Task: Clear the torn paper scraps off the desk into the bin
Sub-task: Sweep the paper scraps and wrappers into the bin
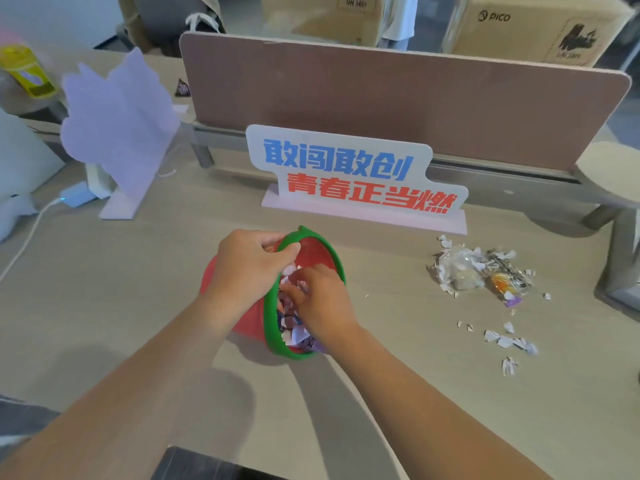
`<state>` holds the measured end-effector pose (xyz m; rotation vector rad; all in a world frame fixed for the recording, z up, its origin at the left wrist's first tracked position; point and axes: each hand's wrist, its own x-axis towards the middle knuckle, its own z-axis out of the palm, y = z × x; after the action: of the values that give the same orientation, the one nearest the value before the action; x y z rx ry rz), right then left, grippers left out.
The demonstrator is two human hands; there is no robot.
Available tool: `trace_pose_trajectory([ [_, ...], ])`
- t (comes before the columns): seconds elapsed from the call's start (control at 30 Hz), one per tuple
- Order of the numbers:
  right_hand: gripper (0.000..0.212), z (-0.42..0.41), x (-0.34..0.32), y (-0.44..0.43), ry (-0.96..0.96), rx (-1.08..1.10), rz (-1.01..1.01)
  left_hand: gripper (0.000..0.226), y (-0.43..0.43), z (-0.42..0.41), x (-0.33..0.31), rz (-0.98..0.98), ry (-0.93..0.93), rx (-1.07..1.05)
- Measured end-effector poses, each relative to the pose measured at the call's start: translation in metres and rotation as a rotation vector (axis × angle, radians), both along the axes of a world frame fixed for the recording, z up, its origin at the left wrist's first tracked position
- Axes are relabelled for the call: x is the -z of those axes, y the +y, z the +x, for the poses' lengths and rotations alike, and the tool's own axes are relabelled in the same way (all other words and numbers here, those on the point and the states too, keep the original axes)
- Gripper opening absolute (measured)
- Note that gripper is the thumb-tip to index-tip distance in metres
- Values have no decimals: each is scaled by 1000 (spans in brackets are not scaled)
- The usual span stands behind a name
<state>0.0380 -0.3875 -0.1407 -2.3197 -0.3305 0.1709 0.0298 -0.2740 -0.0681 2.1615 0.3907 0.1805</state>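
Note:
A small red bin with a green rim [313, 242] lies tilted on its side at the desk's middle, its mouth facing right. My left hand [247, 263] grips the rim at its upper left. My right hand [320, 299] reaches into the mouth, fingers curled among white and purple paper scraps [294, 332] inside. To the right, a pile of torn scraps and clear plastic wrappers [479, 271] lies on the desk. Several smaller white scraps [509, 341] sit nearer the front right.
A white sign with blue and red characters [353, 174] stands behind the bin, before a brown divider panel [398, 98]. A pale purple stand-up cutout [119, 126], a charger with cable [74, 195] and a yellow bottle [26, 71] are at the left. Cardboard boxes stand beyond the divider.

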Motion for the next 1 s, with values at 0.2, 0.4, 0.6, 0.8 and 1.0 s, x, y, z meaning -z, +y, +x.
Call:
trace_pose_trajectory([
  [0.2, 26, 5, -10, -15, 41, -10, 63, 18, 2, -1, 0, -28, -9, 25],
  [0.4, 26, 6, -5, -43, 18, 43, 155, 21, 8, 0, -3, -20, 3, 29],
  [0.6, 31, 33, 67, -101, 304, 314, -225, 8, 17, 0, -5, -57, -11, 20],
  [0.8, 17, 36, 90, -101, 262, 234, -250, 12, 22, 2, -3, -101, 5, 26],
  [1.0, 12, 38, 95, -97, 262, 283, -224, 10, 27, 3, -4, -142, 0, 20],
])
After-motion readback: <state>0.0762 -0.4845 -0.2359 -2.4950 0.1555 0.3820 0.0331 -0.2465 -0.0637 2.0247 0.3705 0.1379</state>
